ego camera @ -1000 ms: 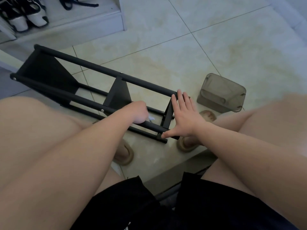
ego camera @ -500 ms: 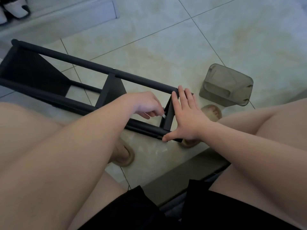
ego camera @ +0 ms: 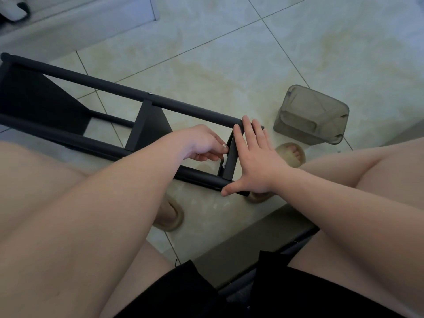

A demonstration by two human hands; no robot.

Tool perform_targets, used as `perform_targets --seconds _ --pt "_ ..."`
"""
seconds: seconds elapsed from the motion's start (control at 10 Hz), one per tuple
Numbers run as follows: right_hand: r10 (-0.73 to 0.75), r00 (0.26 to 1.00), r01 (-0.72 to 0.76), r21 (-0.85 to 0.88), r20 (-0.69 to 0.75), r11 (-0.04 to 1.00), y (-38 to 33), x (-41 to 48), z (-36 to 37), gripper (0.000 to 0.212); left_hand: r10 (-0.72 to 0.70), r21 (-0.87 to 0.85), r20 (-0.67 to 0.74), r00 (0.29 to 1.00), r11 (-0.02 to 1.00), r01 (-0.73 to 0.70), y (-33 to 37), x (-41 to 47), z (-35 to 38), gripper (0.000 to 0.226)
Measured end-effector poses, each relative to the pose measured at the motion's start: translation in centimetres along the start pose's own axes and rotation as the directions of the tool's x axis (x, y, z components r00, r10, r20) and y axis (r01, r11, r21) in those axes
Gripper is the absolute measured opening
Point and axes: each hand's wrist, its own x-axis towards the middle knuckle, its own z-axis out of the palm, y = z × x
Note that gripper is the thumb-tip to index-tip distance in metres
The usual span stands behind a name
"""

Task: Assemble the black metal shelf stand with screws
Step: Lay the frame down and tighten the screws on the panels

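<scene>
The right hand (ego camera: 254,166) presses flat, fingers straight, on the end plate (ego camera: 230,157) of the stand (ego camera: 188,107). The left hand (ego camera: 204,143) pinches a white piece (ego camera: 223,164) just inside that plate. The stand lies on the floor (ego camera: 229,65) — free tiles beyond it, and a bin (ego camera: 312,115) near on the right.

On my feed the shelf stand (ego camera: 183,107) lies on its side on the floor (ego camera: 229,53), running from far left to centre, just beyond the knees. Its middle panel (ego camera: 149,129) sits left of the end panel (ego camera: 230,157). The left hand (ego camera: 202,143) is inside the frame, pinching a small part (ego camera: 223,163) at the end panel's left face. The right hand (ego camera: 257,164) lies flat on its right face, with the thumb at the near rail. A container (ego camera: 312,115) sits on the floor to the right, behind that hand and apart from the stand. One foot (ego camera: 291,153) lies between them. A step (ego camera: 80,21) runs behind the stand at far left.
</scene>
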Motion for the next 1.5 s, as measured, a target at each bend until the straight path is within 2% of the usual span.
perform_targets --seconds 0.3,0.5,0.9,1.2,1.5 --pt "0.005 1.000 -0.005 0.014 0.004 1.000 -0.28 -0.02 -0.42 0.160 -0.007 0.108 -0.016 1.000 0.994 0.009 0.12 -0.54 -0.08 0.005" --pt "0.007 1.000 -0.007 0.015 0.005 1.000 -0.35 -0.09 -0.53 0.159 0.018 0.107 -0.043 0.999 0.994 -0.013 0.15 -0.47 -0.17 0.011" --pt "0.007 1.000 -0.007 0.018 0.010 1.000 -0.35 -0.13 -0.64 0.158 -0.006 0.238 0.048 0.999 0.971 -0.006 0.70 -0.67 -0.16 0.008" --pt "0.007 1.000 -0.007 0.014 0.011 1.000 -0.39 -0.06 -0.58 0.158 -0.023 0.255 0.031 0.999 0.967 0.015 0.87 -0.68 0.12 0.010" --pt "0.004 1.000 -0.004 0.021 0.007 1.000 -0.38 -0.07 -0.63 0.158 -0.021 0.127 -0.023 1.000 0.992 0.023 1.02 -0.71 0.16 0.020"
